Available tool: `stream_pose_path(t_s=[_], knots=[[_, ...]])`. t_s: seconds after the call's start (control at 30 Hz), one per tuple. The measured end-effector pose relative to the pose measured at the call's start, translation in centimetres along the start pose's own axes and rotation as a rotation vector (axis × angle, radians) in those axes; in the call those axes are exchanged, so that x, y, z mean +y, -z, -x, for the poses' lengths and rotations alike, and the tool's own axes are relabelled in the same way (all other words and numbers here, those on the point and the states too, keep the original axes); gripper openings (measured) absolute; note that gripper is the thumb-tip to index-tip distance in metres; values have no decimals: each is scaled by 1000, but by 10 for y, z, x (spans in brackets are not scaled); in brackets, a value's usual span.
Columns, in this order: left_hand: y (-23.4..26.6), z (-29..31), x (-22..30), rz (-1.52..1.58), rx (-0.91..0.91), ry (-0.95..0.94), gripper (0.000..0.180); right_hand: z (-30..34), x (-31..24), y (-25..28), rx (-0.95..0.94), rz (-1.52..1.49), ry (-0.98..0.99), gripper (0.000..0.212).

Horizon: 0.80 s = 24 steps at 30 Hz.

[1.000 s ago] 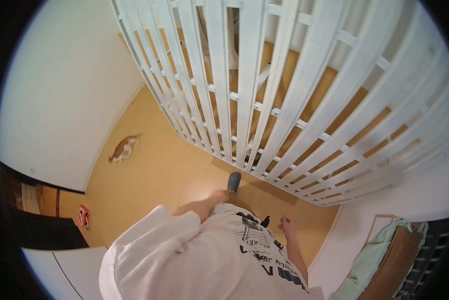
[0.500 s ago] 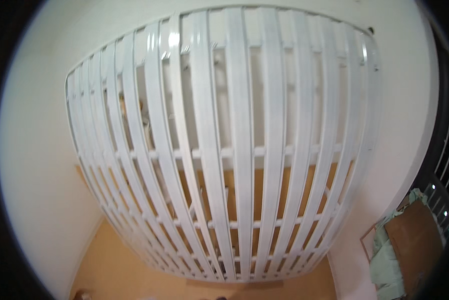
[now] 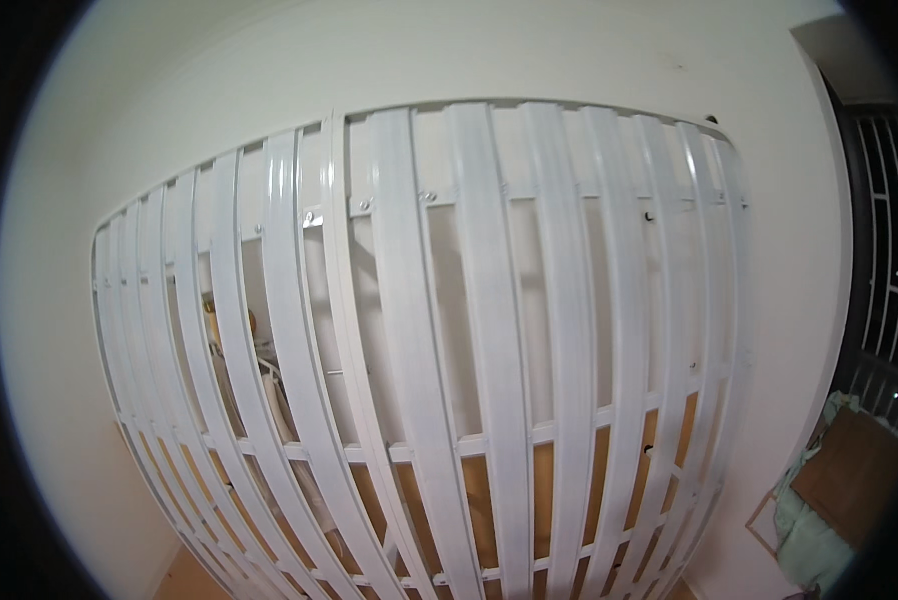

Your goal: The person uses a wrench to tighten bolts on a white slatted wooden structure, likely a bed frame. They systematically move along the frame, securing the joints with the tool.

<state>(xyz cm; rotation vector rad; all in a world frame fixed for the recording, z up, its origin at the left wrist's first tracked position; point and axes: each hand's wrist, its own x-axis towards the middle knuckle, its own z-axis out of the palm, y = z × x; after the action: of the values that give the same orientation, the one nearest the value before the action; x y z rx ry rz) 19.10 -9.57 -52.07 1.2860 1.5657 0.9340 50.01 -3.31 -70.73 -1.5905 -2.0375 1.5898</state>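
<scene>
Neither my left hand nor my right hand shows in the head view. A large white slatted frame (image 3: 419, 350), like a bed base, stands upright against a white wall (image 3: 369, 60) and fills most of the picture. Behind its slats I see wooden parts (image 3: 219, 330) on the left and orange-brown floor or board (image 3: 544, 480) low down.
At the right edge is a dark window grille (image 3: 884, 250). Below it stands a brown board with pale green cloth (image 3: 834, 490). A strip of wooden floor (image 3: 184, 580) shows at the bottom left.
The view has swung upward from my body and the floor to the upright slatted frame and the wall. My hands and torso have left the picture.
</scene>
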Motion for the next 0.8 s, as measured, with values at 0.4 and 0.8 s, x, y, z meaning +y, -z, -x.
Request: stream_pose_path(t_s=[0.4, 0.8], knots=[[87, 44, 53, -48, -145, -321, 44, 28, -198, 62, -552, -711, 242, 53], [260, 0, 570, -1460, 1145, -1041, 29, 196, -784, 330, 865, 154, 2026, 17]])
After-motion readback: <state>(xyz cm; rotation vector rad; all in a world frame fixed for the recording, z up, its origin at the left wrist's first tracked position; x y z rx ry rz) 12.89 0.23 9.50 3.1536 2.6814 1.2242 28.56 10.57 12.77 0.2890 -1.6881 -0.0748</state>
